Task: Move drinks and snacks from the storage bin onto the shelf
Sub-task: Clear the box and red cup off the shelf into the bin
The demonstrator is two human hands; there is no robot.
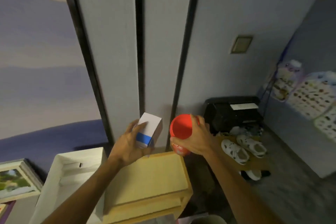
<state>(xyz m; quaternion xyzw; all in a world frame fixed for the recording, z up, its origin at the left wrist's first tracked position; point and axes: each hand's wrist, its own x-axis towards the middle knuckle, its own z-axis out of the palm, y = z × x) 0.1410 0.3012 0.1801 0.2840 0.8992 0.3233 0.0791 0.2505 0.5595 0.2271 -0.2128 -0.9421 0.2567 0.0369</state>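
Left grip (127, 145) wraps a white carton (148, 131) with a blue band, tilted above the pale wooden shelf (151, 178). Right grip (197, 140) clasps a red can (181, 133), its red lid facing the camera, just beside the carton.

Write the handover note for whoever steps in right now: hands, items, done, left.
Left hand: grip shut on the white and blue carton, held in the air.
Right hand: grip shut on the red container, its red round end facing the camera.
Both are held above the far edge of the wooden unit, in front of the grey panels.
Done: two items in hand.
Left: set both down on the shelf. No bin is identifiable here.
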